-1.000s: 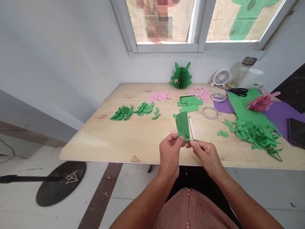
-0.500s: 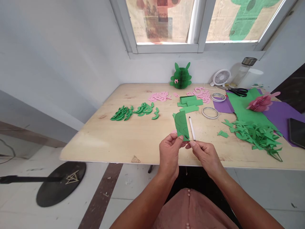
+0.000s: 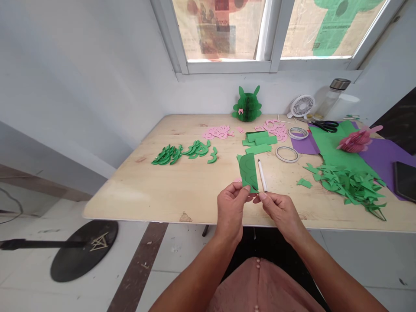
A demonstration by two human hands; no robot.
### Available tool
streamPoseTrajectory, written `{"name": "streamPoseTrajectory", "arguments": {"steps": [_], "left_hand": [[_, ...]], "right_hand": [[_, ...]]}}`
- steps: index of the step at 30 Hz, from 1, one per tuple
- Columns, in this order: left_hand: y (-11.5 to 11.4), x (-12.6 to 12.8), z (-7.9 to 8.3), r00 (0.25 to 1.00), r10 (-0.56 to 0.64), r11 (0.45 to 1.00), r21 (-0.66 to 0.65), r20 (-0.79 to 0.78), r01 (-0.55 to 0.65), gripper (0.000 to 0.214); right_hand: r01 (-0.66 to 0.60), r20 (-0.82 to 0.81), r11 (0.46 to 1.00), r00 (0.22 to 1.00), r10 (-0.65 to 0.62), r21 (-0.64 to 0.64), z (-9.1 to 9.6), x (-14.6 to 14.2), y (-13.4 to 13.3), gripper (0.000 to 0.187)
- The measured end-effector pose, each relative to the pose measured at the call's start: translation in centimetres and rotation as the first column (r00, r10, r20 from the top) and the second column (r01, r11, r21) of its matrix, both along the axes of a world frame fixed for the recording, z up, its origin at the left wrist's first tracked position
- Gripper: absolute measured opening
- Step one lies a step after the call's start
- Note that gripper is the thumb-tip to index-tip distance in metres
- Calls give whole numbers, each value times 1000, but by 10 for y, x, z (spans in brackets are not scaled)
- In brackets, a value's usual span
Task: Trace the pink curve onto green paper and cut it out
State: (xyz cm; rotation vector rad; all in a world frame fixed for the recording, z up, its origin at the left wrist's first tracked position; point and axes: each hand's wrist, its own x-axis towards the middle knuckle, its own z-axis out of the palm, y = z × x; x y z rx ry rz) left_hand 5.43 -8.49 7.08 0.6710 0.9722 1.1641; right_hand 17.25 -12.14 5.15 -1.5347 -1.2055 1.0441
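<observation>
My left hand [image 3: 231, 206] is closed on a green paper piece [image 3: 247, 169] with curved lines drawn on it, holding it upright above the table's front edge. At the paper's lower right corner, my right hand [image 3: 280, 210] pinches the edge between thumb and fingers. A dark slit shows near that corner, just above the fingertips. Small reddish bits show between the hands, too small to make out. Right beside the paper lies a white pen [image 3: 262, 175]. Behind it is a stack of folded green paper strips [image 3: 259, 141].
Cut green curved pieces [image 3: 167, 154] lie to the left, pink cut-outs [image 3: 217, 131] at the back. Tape rolls [image 3: 287, 148], black scissors [image 3: 325, 125], green scraps [image 3: 352, 186] and a phone [image 3: 404, 180] are on the right. A green paper figure [image 3: 247, 106] and a fan [image 3: 302, 105] stand by the wall.
Both hands and the green paper stay almost where they were. The whole view has shifted only very slightly.
</observation>
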Motion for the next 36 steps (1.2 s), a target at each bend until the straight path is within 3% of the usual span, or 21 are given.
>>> {"name": "streamPoseTrajectory", "arguments": {"steps": [8, 12, 16, 22, 36], "left_hand": [[7, -6, -1, 1000, 16, 1000, 8, -26, -16, 16], [11, -13, 0, 999, -5, 1000, 9, -39, 5, 16], [8, -15, -1, 994, -99, 995, 24, -54, 101, 18], [0, -13, -4, 969, -239, 968, 59, -59, 243, 20], [-2, -9, -4, 970, -229, 972, 33, -78, 232, 19]], "right_hand": [[-66, -40, 994, 997, 63, -81, -1, 8, -7, 49], [10, -87, 997, 996, -18, -83, 6, 16, -10, 43], [133, -127, 991, 983, -134, -16, 14, 13, -1, 35], [133, -366, 991, 922, -125, -5, 11, -2, 15, 36], [217, -473, 976, 858, -202, -25, 6, -4, 13, 42]]}}
